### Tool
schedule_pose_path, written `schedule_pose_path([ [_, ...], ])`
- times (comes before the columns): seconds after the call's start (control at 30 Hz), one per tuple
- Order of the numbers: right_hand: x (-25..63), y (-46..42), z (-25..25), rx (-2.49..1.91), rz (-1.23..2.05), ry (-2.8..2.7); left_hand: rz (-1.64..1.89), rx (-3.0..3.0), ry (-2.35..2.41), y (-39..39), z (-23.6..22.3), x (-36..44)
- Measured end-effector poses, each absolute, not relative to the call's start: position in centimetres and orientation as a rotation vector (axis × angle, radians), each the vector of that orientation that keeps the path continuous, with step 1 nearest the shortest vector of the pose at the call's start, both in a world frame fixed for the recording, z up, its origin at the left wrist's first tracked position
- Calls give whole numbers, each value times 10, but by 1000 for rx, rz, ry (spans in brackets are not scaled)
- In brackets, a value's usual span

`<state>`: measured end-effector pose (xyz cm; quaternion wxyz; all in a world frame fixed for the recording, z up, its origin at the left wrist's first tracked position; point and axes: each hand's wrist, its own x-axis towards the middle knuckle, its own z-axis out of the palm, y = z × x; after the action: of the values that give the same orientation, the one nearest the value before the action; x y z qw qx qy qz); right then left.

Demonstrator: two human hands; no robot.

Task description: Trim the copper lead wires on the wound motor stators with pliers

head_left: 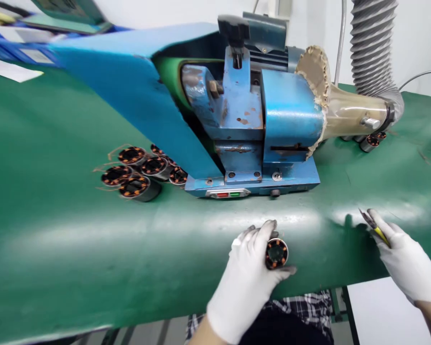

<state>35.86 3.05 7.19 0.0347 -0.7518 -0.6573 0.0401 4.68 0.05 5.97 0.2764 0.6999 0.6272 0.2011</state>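
In a white glove with darkened fingertips, my left hand (249,268) is wrapped round a motor stator (277,254), a short metal ring with copper windings inside. The stator's open end faces up toward me, just above the green table near its front edge. Off to the right, my right hand (404,254), gloved in white too, grips a pair of small pliers (375,227) with yellow handles. Their dark jaws point up and to the left. Most of the handles are hidden in my palm.
A blue belt sanding machine (237,120) stands on the green table (75,258) ahead. Several stators (140,187) sit left of its base, some with loose wires. More stators (369,143) lie beneath the clear duct (355,110) and grey hose (375,48). Blue bins (25,50) are far left.
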Motion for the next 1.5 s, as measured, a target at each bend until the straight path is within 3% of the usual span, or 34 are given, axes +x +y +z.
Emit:
schedule_pose_path([
  [0.1, 359, 45, 63, -2399, -94, -2168, 552, 1792, 1854, -3, 61, 54],
  [0.27, 342, 51, 56, -2260, -300, -2136, 526, 1899, 1640, 7, 70, 39],
  [0.33, 322, 42, 60, -2065, -151, -2023, 639, 1837, 1506, 12, 69, 40],
  [0.5, 262, 12, 90, -1353, 804, -1799, 979, 944, 1155, 11, 66, 64],
  [0.6, 241, 8, 109, -1069, 1062, -1703, 992, 729, 943, 3, 73, 64],
  [0.77, 224, 22, 130, -887, 1069, -1872, 1042, 425, 592, -12, 99, 51],
  [0.93, 208, 31, 135, -842, 985, -1865, 922, 530, 736, -13, 111, 53],
  [1.1, 209, 42, 125, -1017, 1458, -975, 996, 642, 831, -15, 95, 60],
  [1.2, 216, 45, 125, -947, 1528, -489, 947, 720, 989, -14, 80, 60],
  [1.4, 203, 31, 134, -996, 1456, -1121, 922, 1084, 1186, 0, 73, 62],
  [1.5, 202, 36, 135, -1020, 1559, -870, 954, 1262, 1225, -1, 83, 62],
])
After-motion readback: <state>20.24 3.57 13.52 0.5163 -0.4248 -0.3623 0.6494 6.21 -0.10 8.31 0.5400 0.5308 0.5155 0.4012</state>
